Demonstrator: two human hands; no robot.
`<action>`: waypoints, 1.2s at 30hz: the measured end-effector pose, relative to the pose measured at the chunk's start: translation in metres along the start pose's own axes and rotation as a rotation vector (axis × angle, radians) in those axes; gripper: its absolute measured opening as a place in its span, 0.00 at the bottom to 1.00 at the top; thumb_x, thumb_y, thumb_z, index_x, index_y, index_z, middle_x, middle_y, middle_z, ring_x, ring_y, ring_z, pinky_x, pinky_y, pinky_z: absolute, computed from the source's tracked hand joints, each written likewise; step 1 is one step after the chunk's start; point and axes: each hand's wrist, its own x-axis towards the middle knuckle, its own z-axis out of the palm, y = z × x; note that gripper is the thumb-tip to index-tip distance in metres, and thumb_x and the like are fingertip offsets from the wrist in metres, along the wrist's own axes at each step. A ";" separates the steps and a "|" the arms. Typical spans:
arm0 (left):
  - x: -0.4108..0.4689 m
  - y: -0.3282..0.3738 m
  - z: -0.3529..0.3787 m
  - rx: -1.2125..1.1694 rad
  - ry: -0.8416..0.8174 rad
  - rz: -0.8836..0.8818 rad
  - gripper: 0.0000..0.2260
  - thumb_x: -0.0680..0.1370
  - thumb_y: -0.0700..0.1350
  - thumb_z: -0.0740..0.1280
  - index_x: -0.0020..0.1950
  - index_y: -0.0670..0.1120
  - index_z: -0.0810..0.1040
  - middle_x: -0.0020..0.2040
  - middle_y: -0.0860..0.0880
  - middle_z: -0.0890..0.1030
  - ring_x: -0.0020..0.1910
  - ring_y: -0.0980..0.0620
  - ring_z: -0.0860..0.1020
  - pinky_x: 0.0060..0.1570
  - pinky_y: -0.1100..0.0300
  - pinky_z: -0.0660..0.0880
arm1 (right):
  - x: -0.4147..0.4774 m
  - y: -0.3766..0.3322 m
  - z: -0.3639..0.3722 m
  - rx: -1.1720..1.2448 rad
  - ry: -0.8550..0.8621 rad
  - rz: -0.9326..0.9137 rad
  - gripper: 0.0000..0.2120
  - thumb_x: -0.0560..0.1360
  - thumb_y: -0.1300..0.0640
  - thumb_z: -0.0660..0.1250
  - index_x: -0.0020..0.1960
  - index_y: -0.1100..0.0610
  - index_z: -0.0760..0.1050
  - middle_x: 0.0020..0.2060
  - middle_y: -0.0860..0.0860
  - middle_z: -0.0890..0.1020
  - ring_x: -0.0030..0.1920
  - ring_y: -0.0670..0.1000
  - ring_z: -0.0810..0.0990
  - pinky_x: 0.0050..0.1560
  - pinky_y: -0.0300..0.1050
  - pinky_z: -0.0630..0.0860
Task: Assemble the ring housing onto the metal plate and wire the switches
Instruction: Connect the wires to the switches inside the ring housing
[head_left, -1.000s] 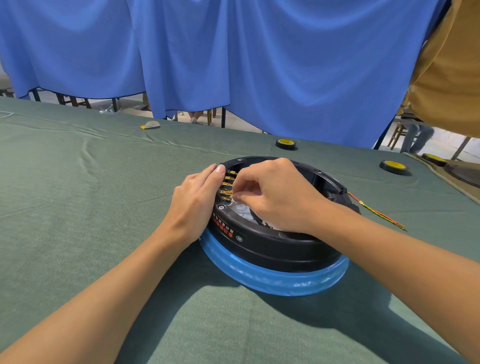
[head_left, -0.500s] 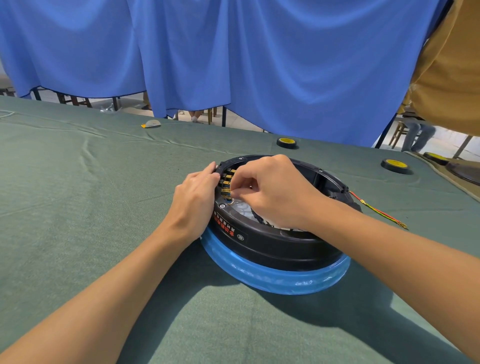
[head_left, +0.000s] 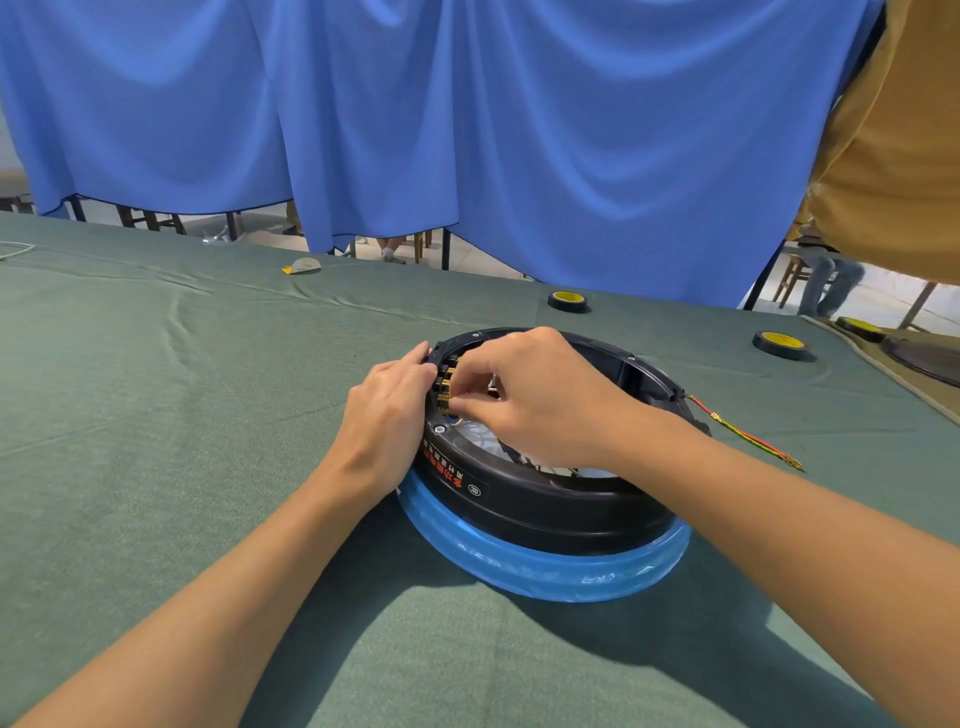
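Left grip (head_left: 387, 415) — fingers flat, bracing the outer wall of ring housing (head_left: 545, 499). Right grip (head_left: 535, 400) just beside it, inside the rim, pinching at switch terminals (head_left: 445, 385). Likely risk: a skewed push bends a brass tab, or the housing slides on the bench (head_left: 156, 415).

A makeshift assembly workshop, this: one long table (head_left: 156, 395) draped in green cloth, blue curtains (head_left: 519, 130) hung behind as a screen, tape rolls (head_left: 568, 300) lying about, chair legs (head_left: 156, 221) beyond.
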 end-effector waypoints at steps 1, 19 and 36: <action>0.001 0.001 -0.001 -0.042 0.006 -0.013 0.30 0.73 0.54 0.53 0.73 0.44 0.71 0.73 0.46 0.72 0.73 0.50 0.67 0.74 0.46 0.59 | -0.002 0.001 -0.004 0.002 -0.004 0.002 0.05 0.76 0.51 0.68 0.47 0.50 0.82 0.40 0.43 0.81 0.40 0.45 0.75 0.46 0.48 0.76; -0.006 0.089 0.015 0.444 -0.335 0.493 0.30 0.71 0.67 0.54 0.67 0.56 0.77 0.68 0.62 0.73 0.69 0.66 0.64 0.71 0.58 0.60 | -0.140 0.161 -0.034 -0.137 0.240 0.645 0.03 0.75 0.58 0.69 0.44 0.56 0.82 0.42 0.52 0.82 0.45 0.56 0.77 0.45 0.43 0.65; -0.006 0.109 0.091 0.702 -0.705 0.421 0.24 0.79 0.59 0.61 0.76 0.59 0.64 0.78 0.64 0.56 0.75 0.65 0.50 0.74 0.56 0.49 | -0.146 0.183 -0.029 -0.174 0.268 0.739 0.04 0.74 0.56 0.70 0.48 0.52 0.81 0.50 0.51 0.79 0.55 0.55 0.73 0.53 0.49 0.70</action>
